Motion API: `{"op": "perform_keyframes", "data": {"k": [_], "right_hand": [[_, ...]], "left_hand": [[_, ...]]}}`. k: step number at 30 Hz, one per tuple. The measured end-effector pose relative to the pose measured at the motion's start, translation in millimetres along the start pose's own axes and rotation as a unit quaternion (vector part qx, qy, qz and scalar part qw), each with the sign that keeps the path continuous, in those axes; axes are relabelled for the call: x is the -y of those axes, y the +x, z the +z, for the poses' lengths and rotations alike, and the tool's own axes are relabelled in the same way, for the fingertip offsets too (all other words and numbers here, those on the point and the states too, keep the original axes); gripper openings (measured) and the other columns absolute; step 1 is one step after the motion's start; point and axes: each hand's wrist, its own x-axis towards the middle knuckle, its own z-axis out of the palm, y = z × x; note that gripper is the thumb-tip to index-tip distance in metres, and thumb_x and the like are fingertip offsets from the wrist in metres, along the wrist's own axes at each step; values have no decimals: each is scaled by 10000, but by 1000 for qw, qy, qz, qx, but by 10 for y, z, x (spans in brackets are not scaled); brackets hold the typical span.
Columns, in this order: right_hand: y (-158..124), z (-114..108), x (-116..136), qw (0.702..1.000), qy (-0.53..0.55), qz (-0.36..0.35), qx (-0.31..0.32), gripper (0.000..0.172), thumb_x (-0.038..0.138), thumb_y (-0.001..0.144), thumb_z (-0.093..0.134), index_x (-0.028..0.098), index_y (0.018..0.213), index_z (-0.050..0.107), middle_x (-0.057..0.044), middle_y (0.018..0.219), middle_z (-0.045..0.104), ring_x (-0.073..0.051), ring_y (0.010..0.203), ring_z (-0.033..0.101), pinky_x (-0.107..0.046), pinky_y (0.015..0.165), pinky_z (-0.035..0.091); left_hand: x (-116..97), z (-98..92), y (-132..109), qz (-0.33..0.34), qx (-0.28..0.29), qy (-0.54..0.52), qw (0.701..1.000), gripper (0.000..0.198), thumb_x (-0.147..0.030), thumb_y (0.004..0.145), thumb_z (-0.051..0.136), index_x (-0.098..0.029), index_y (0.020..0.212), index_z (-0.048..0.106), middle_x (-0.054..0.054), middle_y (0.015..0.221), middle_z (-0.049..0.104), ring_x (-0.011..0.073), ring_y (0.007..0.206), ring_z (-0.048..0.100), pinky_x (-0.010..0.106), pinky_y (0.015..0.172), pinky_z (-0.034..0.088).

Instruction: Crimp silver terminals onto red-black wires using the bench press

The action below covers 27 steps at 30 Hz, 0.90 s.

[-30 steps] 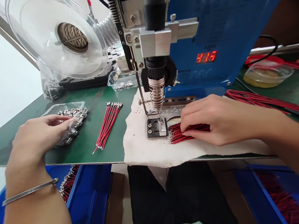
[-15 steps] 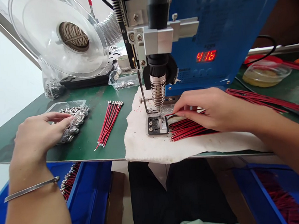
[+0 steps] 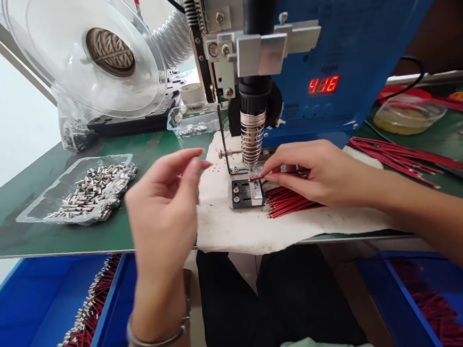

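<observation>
My right hand (image 3: pixel 320 174) pinches a thin red and black wire (image 3: pixel 257 178), its end at the small clamp fixture (image 3: pixel 241 193) under the spring-wrapped soldering head (image 3: pixel 253 131). Beneath that hand a bundle of red and black wires (image 3: pixel 292 201) lies on white cloth (image 3: pixel 232 232). My left hand (image 3: pixel 163 216) is raised left of the fixture, thumb and forefinger pressed together; whatever is between them is too small to make out. Left of it, a clear plastic tray (image 3: pixel 38 211) holds many small metal connectors (image 3: pixel 90 190). My left hand hides the wires with connectors that lay on the green table.
The blue machine (image 3: pixel 361 40) with a red 416 display stands behind the fixture. A clear reel (image 3: pixel 58 64) is at back left. More wires (image 3: pixel 406 157) lie at the right. Blue bins (image 3: pixel 36 296) with wires sit below the table edge.
My left hand has left the connector tray and moved right, towards the fixture. My right hand has brought the wire end slightly further left over the clamp. The view has shifted a little.
</observation>
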Motion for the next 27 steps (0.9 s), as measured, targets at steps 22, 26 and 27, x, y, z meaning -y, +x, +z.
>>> {"op": "perform_keyframes", "data": {"k": [22,26,27], "right_hand": [[3,84,123,995,39,75,-61,100,232,900,640,181,841,702,-5,777,679,-113,617,545,-275,606,397],[7,90,132,994,44,74,-66,107,222,898,639,168,829,700,-4,764,669,-103,606,532,-267,596,386],[6,89,132,994,44,74,-66,105,219,896,640,167,829,701,-4,763,667,-103,608,532,-265,594,384]], "left_hand": [[127,297,-248,-160,83,-107,978,194,-367,793,798,-220,919,807,50,910,753,193,809,678,261,643,508],[135,287,-251,-161,89,-107,977,167,-369,795,799,-234,891,808,41,901,757,182,802,675,262,686,516],[133,287,-252,-161,89,-107,977,165,-367,798,796,-233,893,808,41,902,756,181,802,674,262,686,516]]}}
